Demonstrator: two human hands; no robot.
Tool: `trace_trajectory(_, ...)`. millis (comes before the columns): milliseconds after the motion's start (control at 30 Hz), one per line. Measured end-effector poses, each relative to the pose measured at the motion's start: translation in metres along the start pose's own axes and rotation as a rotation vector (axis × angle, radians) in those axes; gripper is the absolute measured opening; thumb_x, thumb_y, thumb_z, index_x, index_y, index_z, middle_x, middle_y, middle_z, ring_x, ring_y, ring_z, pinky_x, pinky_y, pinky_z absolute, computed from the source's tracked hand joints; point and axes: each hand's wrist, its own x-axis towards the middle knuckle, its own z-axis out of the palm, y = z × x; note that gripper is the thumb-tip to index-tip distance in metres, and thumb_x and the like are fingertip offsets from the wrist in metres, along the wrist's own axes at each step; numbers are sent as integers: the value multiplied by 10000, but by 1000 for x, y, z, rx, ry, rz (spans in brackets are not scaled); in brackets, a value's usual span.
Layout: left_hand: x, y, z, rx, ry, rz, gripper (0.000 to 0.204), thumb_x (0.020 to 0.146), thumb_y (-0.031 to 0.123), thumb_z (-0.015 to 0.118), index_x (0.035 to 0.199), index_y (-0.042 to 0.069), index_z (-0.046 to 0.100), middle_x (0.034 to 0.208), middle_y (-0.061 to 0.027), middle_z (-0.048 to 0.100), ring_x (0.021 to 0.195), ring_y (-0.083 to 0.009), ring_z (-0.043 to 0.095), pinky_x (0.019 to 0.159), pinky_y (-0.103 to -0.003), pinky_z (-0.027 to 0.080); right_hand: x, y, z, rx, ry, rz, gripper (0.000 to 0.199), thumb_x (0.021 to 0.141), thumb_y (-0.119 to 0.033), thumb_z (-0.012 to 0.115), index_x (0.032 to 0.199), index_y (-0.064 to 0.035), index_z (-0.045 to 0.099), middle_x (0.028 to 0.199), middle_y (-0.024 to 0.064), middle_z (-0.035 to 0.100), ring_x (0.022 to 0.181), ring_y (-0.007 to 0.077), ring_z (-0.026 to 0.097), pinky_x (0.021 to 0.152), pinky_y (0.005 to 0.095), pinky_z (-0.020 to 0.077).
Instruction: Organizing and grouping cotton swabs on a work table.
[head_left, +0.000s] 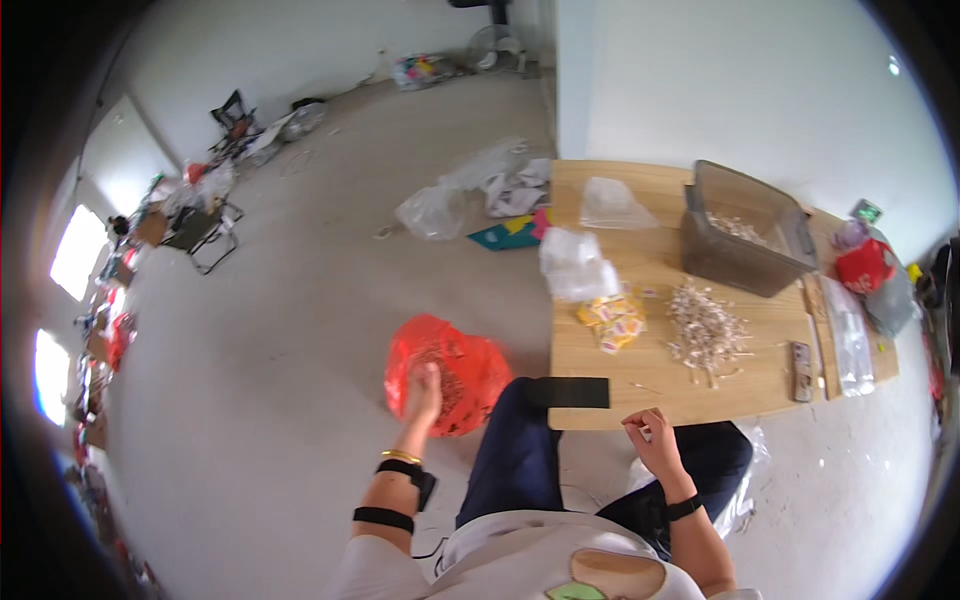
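My left hand (424, 392) is over the red plastic bag (470, 360) beside my left knee, its fingers smeared by motion. Small brownish bits show in the bag; whether the hand grips anything is unclear. My right hand (652, 437) is at the table's near edge with its fingers curled together; what they hold, if anything, is too small to make out. Beyond it on the wooden table (600, 415) lies a pile of short, thin white sticks (705, 325). Small yellow-and-white packets (612, 320) lie left of the pile, and a single stick (646, 388) lies apart, closer to me.
A grey translucent bin (740, 265) with more white sticks stands at the table's back. Clear plastic bags (578, 265) lie along its left side. A phone (801, 372) rests at the right. One black flat strip (580, 392) overlaps the table's near left corner.
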Motion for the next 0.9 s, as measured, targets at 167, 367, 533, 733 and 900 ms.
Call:
trace_trajectory(167,-35,121,42,460,68,272,770,931,485,612,1497,41,337,1479,-253,428,1443,-422,293,1172,-531,259,-32,61,-52,-240,192,42,123,855,-128,711,954,-55,719,910,102,654,867,244,638,738,340,513)
trace_trajectory(367,-103,199,121,82,-289,904,498,857,207,706,1285,41,512,1272,-196,565,1215,-392,515,1039,-493,402,-29,89,-61,-198,277,143,155,826,-207,728,910,-78,713,913,110,661,899,282,634,817,388,513)
trace_trajectory(533,-154,239,205,73,-606,982,591,795,166,758,1317,73,498,1216,-178,594,1153,-364,562,994,-467,443,2,91,-81,-201,315,205,229,823,-222,730,994,-73,698,966,117,676,935,297,643,848,400,513)
trace_trajectory(733,-173,241,277,280,-636,1123,678,926,350,641,1454,22,372,1532,-230,319,1435,-408,311,1160,-535,284,66,110,-89,-298,411,44,376,788,-178,735,1140,-82,643,1117,117,626,1049,332,592,914,415,498)
trace_trajectory(900,-175,231,288,502,-586,1259,803,960,465,548,1569,50,227,1624,-213,189,1500,-408,181,1190,-606,163,107,114,-86,-451,376,73,383,764,-159,744,1123,-86,633,1140,103,591,1131,337,529,970,418,459)
